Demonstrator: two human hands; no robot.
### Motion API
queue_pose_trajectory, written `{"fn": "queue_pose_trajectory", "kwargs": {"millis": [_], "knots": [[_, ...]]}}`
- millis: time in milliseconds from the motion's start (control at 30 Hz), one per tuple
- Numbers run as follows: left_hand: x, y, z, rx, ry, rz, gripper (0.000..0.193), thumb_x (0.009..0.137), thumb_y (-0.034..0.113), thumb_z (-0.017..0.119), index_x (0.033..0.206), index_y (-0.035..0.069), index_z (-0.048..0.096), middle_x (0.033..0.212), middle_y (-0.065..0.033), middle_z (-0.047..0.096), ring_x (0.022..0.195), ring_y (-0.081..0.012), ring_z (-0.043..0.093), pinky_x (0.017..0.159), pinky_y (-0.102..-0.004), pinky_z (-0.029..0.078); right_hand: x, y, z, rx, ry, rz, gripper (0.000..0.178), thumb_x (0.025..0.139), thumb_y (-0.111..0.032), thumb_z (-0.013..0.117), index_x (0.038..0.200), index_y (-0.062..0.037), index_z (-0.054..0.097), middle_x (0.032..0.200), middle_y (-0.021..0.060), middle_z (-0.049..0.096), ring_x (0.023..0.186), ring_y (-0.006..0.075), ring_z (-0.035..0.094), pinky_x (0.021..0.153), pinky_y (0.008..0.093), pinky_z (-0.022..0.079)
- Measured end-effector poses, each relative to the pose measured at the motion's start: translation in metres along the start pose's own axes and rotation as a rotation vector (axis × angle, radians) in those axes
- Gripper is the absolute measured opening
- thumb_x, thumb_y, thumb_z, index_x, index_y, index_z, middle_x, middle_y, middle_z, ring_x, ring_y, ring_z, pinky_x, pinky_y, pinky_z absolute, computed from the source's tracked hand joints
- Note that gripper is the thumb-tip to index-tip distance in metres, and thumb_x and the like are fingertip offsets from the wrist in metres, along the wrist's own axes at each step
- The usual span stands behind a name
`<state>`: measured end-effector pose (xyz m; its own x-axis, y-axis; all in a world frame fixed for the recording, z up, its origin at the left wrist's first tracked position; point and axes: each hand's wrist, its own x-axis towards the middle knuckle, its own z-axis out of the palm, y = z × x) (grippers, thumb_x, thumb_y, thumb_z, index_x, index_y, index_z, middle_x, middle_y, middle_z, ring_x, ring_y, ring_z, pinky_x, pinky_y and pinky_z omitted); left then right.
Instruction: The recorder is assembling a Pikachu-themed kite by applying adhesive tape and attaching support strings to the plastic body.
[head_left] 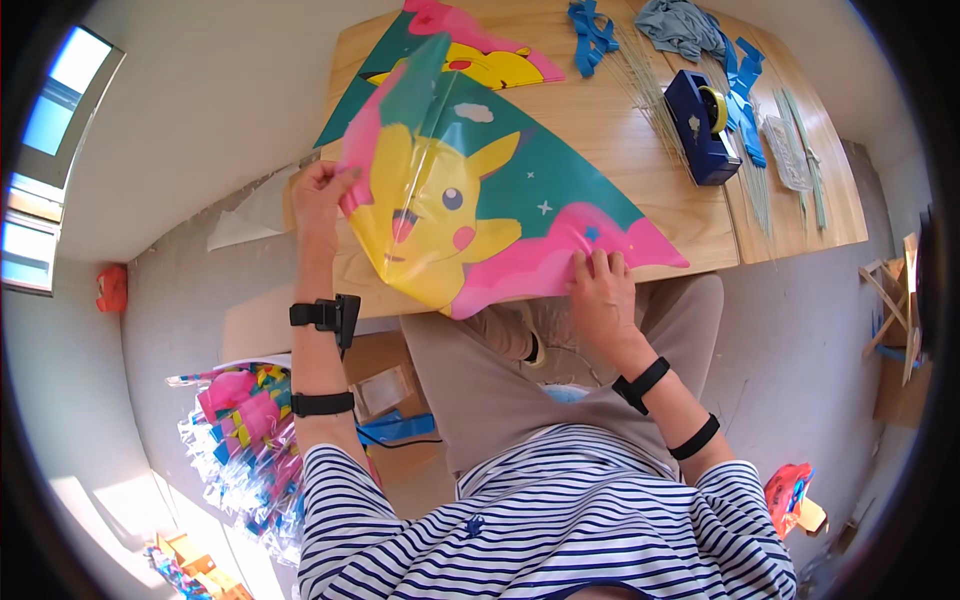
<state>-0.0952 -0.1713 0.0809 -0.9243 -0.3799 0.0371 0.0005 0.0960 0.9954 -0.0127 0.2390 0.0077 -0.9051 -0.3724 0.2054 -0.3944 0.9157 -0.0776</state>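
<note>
A triangular kite sail in green, pink and yellow, printed with a yellow cartoon animal, lies partly on the table and overhangs its near edge. Its left side is lifted and bent, with a glossy crease down the middle. My left hand pinches that raised left edge. Near the right corner, my right hand grips the lower pink border, fingertips on top and the thumb hidden. Beyond it lies a second kite sail with the same print, partly covered by the first.
The wooden table carries a dark blue tape dispenser, thin rods, blue ribbon, a grey cloth and a clear plastic tray. Bundled colourful kites in clear wrap are low on my left. An open cardboard box is below the table.
</note>
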Motion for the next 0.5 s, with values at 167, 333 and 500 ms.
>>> {"fn": "queue_pose_trajectory", "kwargs": {"millis": [167, 333, 500], "knots": [[-0.010, -0.003, -0.042, -0.342, 0.394, -0.043, 0.016, 0.088, 0.010, 0.079, 0.091, 0.006, 0.063, 0.083, -0.0007, 0.067, 0.074, -0.0092, 0.063, 0.067, -0.0244, 0.052, -0.005, 0.010, -0.003, 0.038, -0.015, 0.059, 0.048, 0.081, -0.025, 0.077, 0.119, -0.0005, 0.063, 0.111, 0.0118, 0.056, 0.104, 0.0328, 0.055, 0.088, 0.0465, 0.050], [-0.008, -0.065, -0.082, -0.494, 0.259, -0.302, 0.019, 0.090, 0.018, 0.078, 0.100, 0.007, 0.065, 0.089, -0.0004, 0.069, 0.079, -0.0129, 0.067, 0.076, -0.0334, 0.056, -0.003, 0.009, -0.006, 0.022, -0.012, 0.061, 0.045, 0.081, -0.026, 0.077, 0.114, 0.0006, 0.063, 0.111, 0.0120, 0.056, 0.103, 0.0331, 0.056, 0.084, 0.0465, 0.051], [-0.036, -0.042, -0.024, -0.547, 0.010, -0.327, 0.032, 0.091, 0.014, 0.074, 0.119, 0.004, 0.065, 0.097, -0.0021, 0.071, 0.082, -0.0161, 0.069, 0.080, -0.0353, 0.057, -0.002, 0.026, 0.000, -0.019, -0.028, 0.121, 0.044, 0.081, -0.026, 0.077, 0.112, 0.0009, 0.062, 0.113, 0.0130, 0.055, 0.104, 0.0339, 0.056, 0.083, 0.0461, 0.051]]}}
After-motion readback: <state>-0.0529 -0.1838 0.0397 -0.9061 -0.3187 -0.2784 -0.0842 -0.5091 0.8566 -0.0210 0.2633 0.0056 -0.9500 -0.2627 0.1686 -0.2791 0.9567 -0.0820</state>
